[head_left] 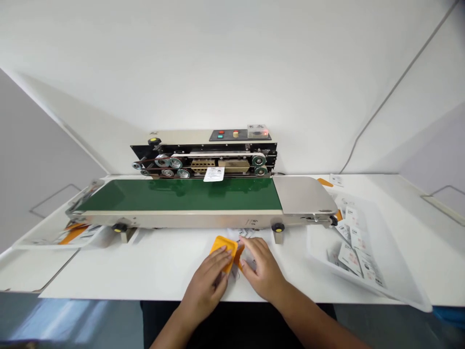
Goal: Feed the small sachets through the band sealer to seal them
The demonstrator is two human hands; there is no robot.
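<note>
My left hand [209, 281] holds an orange pouch [222, 245] upright and tilted above the table's front part, with its fingers lying across the face and the thumb beneath. Close against it, my right hand [263, 269] is curled, index finger and thumb at a darker orange piece [238, 257]. Whether that piece belongs to the same pouch I cannot tell, and what these fingers grip is partly hidden. Behind the hands, printed packets [244, 232] lie under the machine's front edge. A white printed packet [214, 174] sticks out from the sealing band of the band sealer [232, 167].
The sealer's green conveyor belt [181, 195] and metal end plate [305, 194] span the table beyond my hands. A white tray [403, 271] with several printed packets stands right. Another tray [101, 238] with orange and white packets is left. Black knobs [278, 227] protrude in front.
</note>
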